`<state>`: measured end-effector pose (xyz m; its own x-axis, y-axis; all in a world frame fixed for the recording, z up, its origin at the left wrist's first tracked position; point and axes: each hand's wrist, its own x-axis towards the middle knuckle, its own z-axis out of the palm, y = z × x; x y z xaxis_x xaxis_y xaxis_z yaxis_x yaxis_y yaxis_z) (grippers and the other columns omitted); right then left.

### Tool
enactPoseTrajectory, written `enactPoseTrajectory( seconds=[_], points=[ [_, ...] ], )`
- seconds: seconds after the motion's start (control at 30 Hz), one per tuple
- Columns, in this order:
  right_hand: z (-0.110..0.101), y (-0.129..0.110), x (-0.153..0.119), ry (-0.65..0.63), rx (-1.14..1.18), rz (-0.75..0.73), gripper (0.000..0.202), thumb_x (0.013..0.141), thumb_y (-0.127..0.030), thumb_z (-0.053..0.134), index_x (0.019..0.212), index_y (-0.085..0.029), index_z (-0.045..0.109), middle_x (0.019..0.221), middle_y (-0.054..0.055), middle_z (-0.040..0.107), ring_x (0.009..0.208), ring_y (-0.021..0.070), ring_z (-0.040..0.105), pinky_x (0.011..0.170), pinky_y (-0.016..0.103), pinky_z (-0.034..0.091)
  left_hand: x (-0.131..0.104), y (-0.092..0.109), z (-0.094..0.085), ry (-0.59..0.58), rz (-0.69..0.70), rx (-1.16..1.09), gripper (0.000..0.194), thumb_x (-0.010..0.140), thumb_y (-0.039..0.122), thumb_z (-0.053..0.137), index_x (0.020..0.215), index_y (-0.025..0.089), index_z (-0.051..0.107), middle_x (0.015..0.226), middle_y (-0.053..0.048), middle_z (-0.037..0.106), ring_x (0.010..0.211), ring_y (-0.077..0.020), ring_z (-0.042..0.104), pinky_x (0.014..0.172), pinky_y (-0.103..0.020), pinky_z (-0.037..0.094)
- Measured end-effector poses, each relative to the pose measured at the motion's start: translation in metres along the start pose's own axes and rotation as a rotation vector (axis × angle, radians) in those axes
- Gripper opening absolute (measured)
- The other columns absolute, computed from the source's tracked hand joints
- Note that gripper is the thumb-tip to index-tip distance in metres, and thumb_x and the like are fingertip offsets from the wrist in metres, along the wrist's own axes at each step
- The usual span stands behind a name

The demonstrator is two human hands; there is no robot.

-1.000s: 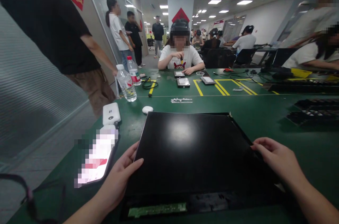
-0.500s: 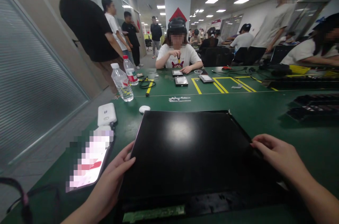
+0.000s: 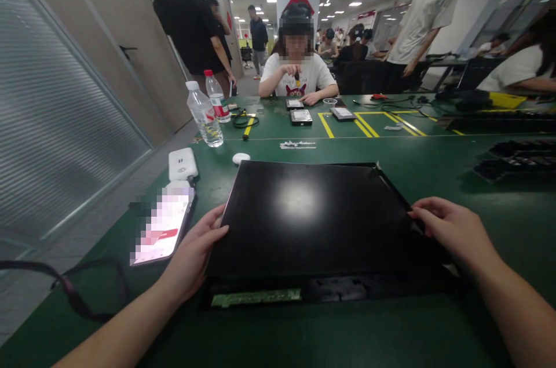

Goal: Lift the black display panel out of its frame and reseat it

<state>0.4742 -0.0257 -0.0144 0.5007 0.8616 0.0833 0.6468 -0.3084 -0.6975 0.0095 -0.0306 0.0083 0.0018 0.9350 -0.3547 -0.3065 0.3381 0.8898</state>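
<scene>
A flat black screen panel (image 3: 304, 223) lies over the green table in front of me, a bright light reflected in its surface. Its left edge is gripped by my left hand (image 3: 202, 249), thumb on top and the other fingers partly hidden at the side. On the right, my right hand (image 3: 454, 226) pinches the dark edge with thumb and forefinger. Along the near side runs a black strip with a green circuit board (image 3: 256, 297). A dark frame edge shows beyond the panel at the far right corner.
Left of the panel are a lit phone (image 3: 165, 226), a white power bank (image 3: 182, 164) and a white case (image 3: 241, 158). Two bottles (image 3: 206, 119) stand farther back. Across the table (image 3: 330, 333), a seated person (image 3: 297, 75) works at hard drives (image 3: 301, 117). Dark parts (image 3: 521, 159) lie right.
The view has shifted, so the panel and table appear higher in the picture. Both hands keep their hold on the panel's edges. A standing person at the left appears farther right.
</scene>
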Motion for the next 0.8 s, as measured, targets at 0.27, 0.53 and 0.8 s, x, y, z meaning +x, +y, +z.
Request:
enactPoseTrajectory(
  seconds=[0.27,0.53,0.8],
  points=[
    [0.003,0.009,0.004,0.004,0.008,-0.018,0.026,0.071,-0.05,0.064,0.079,-0.027,0.074,0.073,0.004,0.077,0.045,0.019,0.058,0.048,0.033,0.042,0.002,-0.002,0.002,0.026,0.019,0.01,0.081,0.072,0.018,0.084,0.149,0.021,0.059,0.126,-0.012,0.079,0.109,-0.0369,0.077,0.086,-0.042,0.066],
    [0.003,0.01,0.004,-0.008,0.012,-0.028,0.026,0.07,-0.05,0.065,0.079,-0.027,0.074,0.072,0.003,0.076,0.046,0.0185,0.059,0.048,0.032,0.042,-0.004,0.004,0.007,0.009,0.003,0.034,0.082,0.064,0.02,0.092,0.141,0.019,0.064,0.132,-0.013,0.076,0.123,-0.0393,0.071,0.092,-0.041,0.064],
    [0.004,0.005,-0.001,-0.014,-0.031,-0.03,0.026,0.073,-0.051,0.064,0.079,-0.027,0.073,0.065,0.002,0.071,0.048,0.0195,0.059,0.052,0.034,0.044,-0.002,0.002,0.003,-0.029,0.003,0.036,0.084,0.066,0.023,0.095,0.142,0.022,0.061,0.14,-0.013,0.072,0.132,-0.0402,0.065,0.1,-0.043,0.061]
  ],
)
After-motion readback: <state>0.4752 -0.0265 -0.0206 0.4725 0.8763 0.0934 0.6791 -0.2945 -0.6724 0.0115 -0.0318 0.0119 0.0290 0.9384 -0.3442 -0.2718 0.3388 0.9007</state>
